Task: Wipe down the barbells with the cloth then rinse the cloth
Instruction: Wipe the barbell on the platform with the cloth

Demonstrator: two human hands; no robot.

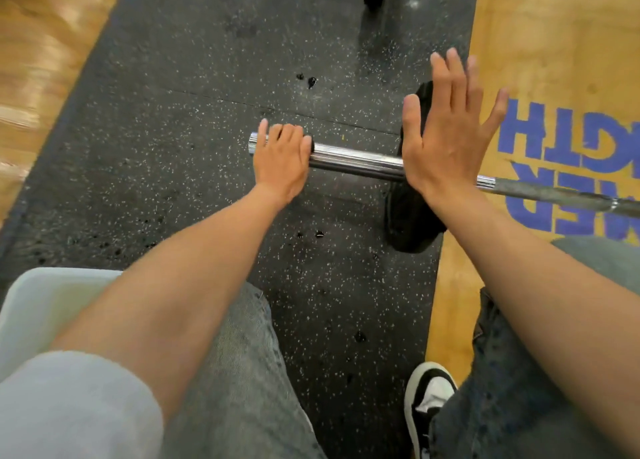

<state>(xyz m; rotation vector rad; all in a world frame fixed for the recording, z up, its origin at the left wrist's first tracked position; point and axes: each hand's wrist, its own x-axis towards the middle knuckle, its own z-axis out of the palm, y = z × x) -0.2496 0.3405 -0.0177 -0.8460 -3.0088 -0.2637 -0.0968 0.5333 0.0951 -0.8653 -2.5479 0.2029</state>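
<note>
A barbell lies across the black speckled mat, its chrome sleeve (356, 162) pointing left and its grey shaft (554, 194) running off to the right. A black weight plate (412, 216) sits on the sleeve. My left hand (280, 162) grips the sleeve close to its end, fingers curled over the top. A small dark edge of cloth (311, 145) peeks out beside the fingers; the rest is hidden under the hand. My right hand (446, 136) is held flat with its fingers spread, above the plate and the sleeve's inner end, holding nothing.
A white plastic tub (41, 306) stands at the lower left beside my knee. My legs in grey jeans and a black-and-white shoe (429, 399) fill the bottom. Wooden flooring with blue lettering (554, 60) borders the mat (173, 78) on the right. Dark wet spots dot the mat.
</note>
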